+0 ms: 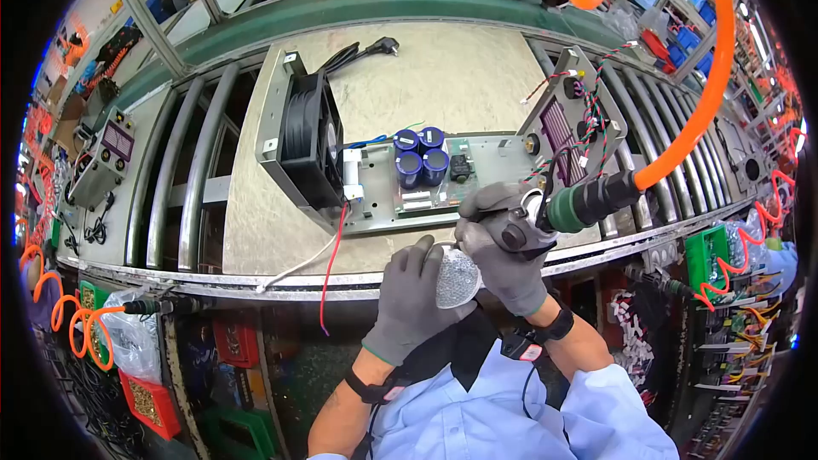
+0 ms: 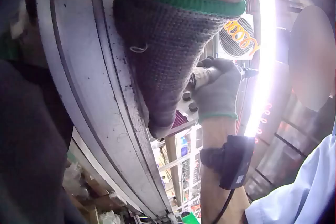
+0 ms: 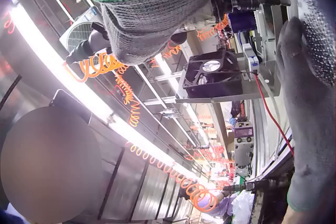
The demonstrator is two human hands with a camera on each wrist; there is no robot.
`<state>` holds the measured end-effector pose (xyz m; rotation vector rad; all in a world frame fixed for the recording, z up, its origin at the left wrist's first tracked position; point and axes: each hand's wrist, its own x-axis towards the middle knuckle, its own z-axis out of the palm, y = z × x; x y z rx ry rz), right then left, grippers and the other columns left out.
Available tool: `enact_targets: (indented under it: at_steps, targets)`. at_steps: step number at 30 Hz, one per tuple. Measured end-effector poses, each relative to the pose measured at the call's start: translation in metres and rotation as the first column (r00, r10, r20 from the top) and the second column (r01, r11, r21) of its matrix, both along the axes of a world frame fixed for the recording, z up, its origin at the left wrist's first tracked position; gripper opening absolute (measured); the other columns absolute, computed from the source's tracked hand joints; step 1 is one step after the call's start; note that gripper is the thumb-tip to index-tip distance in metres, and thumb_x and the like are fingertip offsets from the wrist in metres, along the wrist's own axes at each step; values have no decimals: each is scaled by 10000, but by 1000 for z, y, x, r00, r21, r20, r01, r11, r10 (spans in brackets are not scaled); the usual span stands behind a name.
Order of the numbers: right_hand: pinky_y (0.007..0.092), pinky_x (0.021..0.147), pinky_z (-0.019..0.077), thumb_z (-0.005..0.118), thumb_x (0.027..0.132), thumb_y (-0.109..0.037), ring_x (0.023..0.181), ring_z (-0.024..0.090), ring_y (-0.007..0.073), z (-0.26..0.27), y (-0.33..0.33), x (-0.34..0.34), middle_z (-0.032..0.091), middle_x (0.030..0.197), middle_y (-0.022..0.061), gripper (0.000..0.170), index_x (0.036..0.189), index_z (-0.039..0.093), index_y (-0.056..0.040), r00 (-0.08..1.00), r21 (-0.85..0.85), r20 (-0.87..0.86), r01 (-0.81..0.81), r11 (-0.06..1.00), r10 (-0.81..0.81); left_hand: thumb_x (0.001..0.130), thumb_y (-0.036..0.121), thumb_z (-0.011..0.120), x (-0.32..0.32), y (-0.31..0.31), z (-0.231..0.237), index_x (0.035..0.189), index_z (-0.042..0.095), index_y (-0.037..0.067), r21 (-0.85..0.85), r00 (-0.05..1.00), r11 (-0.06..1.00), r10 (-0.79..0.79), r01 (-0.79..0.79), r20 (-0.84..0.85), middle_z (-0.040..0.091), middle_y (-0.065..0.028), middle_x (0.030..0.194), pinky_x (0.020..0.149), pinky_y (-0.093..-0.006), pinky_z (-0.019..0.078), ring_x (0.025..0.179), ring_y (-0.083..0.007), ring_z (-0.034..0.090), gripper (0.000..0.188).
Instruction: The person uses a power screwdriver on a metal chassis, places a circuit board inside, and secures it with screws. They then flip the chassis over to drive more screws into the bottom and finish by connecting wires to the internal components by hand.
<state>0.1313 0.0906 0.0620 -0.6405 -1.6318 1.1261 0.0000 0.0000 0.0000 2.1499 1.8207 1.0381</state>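
At the far left, an orange curly hose (image 1: pixel 109 312) hangs low, and above it a small metal box (image 1: pixel 106 158) sits next to shiny rollers (image 1: pixel 194 162). A red bin (image 1: pixel 174 420) with small gold bits (image 1: pixel 143 400) stands low down. Next comes a pale board (image 1: pixel 243 230) that lies on top of the rollers. On the board is a long grey tray (image 1: pixel 498 166). A big black fan (image 1: pixel 313 140) stands at its left end. A red wire (image 1: pixel 335 260) starts beside the fan and hangs down in front. A black plug (image 1: pixel 386 45) lies on the board, farther back. Four fat blue cans (image 1: pixel 409 170) stand close together near the middle of the tray. In front of them, the gloved left hand (image 1: pixel 405 298) holds a dish (image 1: pixel 458 279), its fingers grasping the side. The dish is just in front of the tray, between the two hands, and looks bumpy and shiny. The gloved right hand (image 1: pixel 504 268) has its fingers curled round a tool (image 1: pixel 534 206). They are right beside the dish, but I cannot tell if they touch it. A thick orange hose (image 1: pixel 720 51) runs up from the tool's green and black joint (image 1: pixel 567 209). Behind the tool, a panel (image 1: pixel 559 140) with purple slots stands at the tray's right end. At the far right, a green bin (image 1: pixel 697 243) stands low down
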Motion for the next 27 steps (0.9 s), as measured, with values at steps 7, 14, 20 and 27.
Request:
enact_targets:
  at_steps: [7, 14, 20, 27]
  targets:
    - [269, 647, 535, 605, 785, 119, 761, 604, 122, -13, 6, -12, 614, 960, 99, 321, 1064, 543, -28, 992, 18, -125, -15, 1000, 17, 546, 374, 919, 0, 1, -4, 1219, 540, -13, 38, 1000, 999, -8, 7, 26, 533, -205, 1292, 931, -486, 472, 1111, -391, 551, 864]
    - [260, 529, 487, 611, 778, 98, 694, 599, 127, 9, 12, 1, 600, 927, 117, 340, 1083, 527, -24, 980, -162, -187, 36, 986, -67, 582, 439, 889, -1, -2, 0, 1264, 560, 27, -10, 1000, 1000, -12, 12, -11, 540, -204, 1287, 945, -514, 464, 1113, -410, 533, 862]
    - [235, 581, 500, 634, 755, 123, 676, 594, 77, 48, 46, 8, 642, 833, 42, 213, 933, 631, 5, 931, -1, -267, 258, 966, -249, 572, 463, 891, 0, -2, 2, 1233, 605, 81, -28, 999, 1000, -13, 11, -40, 539, -204, 1300, 954, -515, 459, 1130, -413, 524, 815]
    - [242, 581, 505, 584, 778, 119, 696, 617, 117, 27, 66, -3, 639, 919, 88, 312, 1055, 578, -24, 959, 64, -229, 186, 980, -167, 589, 487, 880, -2, -2, 0, 1199, 640, 73, -10, 999, 1000, 0, 0, -37, 552, -215, 1287, 927, -521, 476, 1103, -420, 539, 775]
